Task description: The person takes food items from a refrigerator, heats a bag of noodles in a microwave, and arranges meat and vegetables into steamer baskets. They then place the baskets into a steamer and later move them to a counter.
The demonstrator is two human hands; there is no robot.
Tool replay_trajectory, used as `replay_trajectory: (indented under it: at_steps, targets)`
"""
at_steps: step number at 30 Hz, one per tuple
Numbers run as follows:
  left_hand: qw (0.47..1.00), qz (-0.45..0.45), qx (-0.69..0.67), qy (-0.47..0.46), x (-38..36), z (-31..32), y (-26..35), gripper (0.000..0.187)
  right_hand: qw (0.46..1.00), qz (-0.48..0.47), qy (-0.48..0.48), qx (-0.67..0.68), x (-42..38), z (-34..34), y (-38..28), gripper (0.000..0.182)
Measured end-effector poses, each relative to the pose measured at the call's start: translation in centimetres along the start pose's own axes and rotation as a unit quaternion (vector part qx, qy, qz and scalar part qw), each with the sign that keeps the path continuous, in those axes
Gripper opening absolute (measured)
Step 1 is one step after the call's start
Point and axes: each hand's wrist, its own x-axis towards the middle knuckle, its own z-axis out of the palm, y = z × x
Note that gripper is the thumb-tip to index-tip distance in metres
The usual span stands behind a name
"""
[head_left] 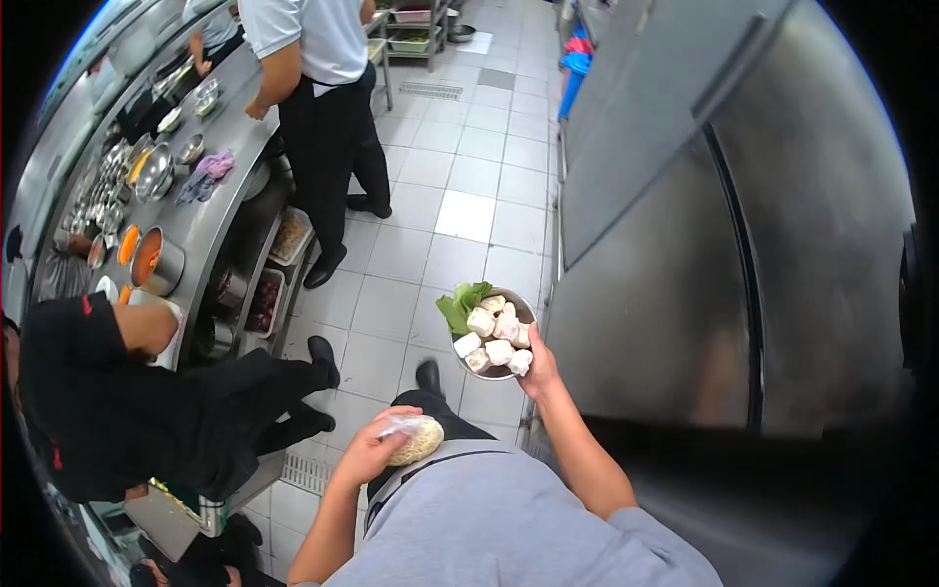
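Note:
My right hand point(538, 364) grips the rim of a round metal bowl point(529, 305) out in front of me. Inside the bowl sit several chunky white pieces point(499, 333), whose kind I cannot make out, and green leaves point(463, 306) stick out over its left side. Close to my waist, my left hand point(372, 448) is closed on a clear plastic bag of noodles point(418, 440), pale yellow and bundled into a rounded lump.
A stainless steel cabinet point(655, 284) lines my right side. On the left, a steel counter point(220, 186) holds metal bowls and a pot point(159, 262). One person point(328, 88) stands ahead; another in black point(147, 391) is at my left. Tiled floor point(460, 215) runs forward between.

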Motion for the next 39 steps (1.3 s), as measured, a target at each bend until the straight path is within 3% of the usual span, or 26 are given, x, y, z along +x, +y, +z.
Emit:
replay_trajectory:
  at_steps: [2,5,7,10,15,18,19,21,23,25,29,32,33,35,36,39]
  targets:
    - [0.985,-0.004,-0.146,0.097,6.4,-1.7,0.2,0.03,1.0,0.001,-0.023,0.0,7.2,0.5,-2.4,0.063]
    - [0.97,0.002,-0.156,0.189,18.0,-6.1,0.6,0.03,0.999,0.006,-0.033,0.007,17.2,0.4,-6.6,0.062]
    - [0.98,0.031,-0.112,0.16,27.1,-9.8,2.5,0.029,1.0,0.02,0.022,0.001,23.1,0.5,-10.4,0.063]
    - [0.99,-0.006,-0.059,0.128,40.6,-12.5,9.1,0.026,0.994,0.0,0.109,0.009,29.1,1.9,-16.4,0.062]
    - [0.999,0.022,0.015,0.038,63.6,-14.6,23.2,0.02,0.986,-0.084,0.117,0.08,40.5,0.8,-27.7,0.062]
    - [0.981,0.14,0.135,0.019,77.0,-14.6,29.2,0.019,0.98,-0.116,0.099,0.131,48.3,-0.2,-33.9,0.065]
    - [0.98,0.144,0.139,0.014,81.5,-14.6,30.2,0.019,0.977,-0.118,0.115,0.137,51.4,-1.2,-35.9,0.065]
    - [0.99,0.111,0.037,0.076,90.6,-15.2,32.0,0.018,0.976,-0.108,0.138,0.133,58.5,-2.2,-39.9,0.065]
    - [0.992,0.107,0.012,0.07,98.0,-16.2,33.6,0.017,0.978,-0.109,0.127,0.127,65.6,-3.7,-44.4,0.065]
    - [0.996,0.025,-0.018,0.085,103.4,-17.1,34.6,0.015,0.981,-0.108,0.111,0.12,72.2,-3.9,-49.9,0.065]
    - [0.983,0.008,-0.1,0.151,112.9,-17.2,39.6,0.014,0.987,-0.032,0.103,0.117,86.2,-2.3,-61.3,0.063]
    - [0.964,-0.132,-0.216,0.08,121.5,-20.4,40.2,0.016,0.994,-0.023,0.081,0.065,97.8,-0.4,-69.2,0.061]
    - [0.963,-0.125,-0.225,0.083,125.2,-21.3,40.9,0.016,0.995,-0.035,0.064,0.07,102.1,0.6,-71.3,0.06]
    - [0.971,-0.237,-0.025,0.012,132.5,-22.4,42.1,0.016,0.995,-0.034,0.042,0.078,109.5,2.4,-75.6,0.06]
    - [0.972,-0.231,-0.03,0.015,136.5,-23.2,42.7,0.016,0.995,-0.049,0.024,0.088,113.1,3.7,-77.4,0.06]
    - [0.925,-0.223,0.289,-0.106,149.5,-25.8,44.8,0.026,0.995,-0.036,0.021,0.095,123.1,5.8,-82.9,0.061]
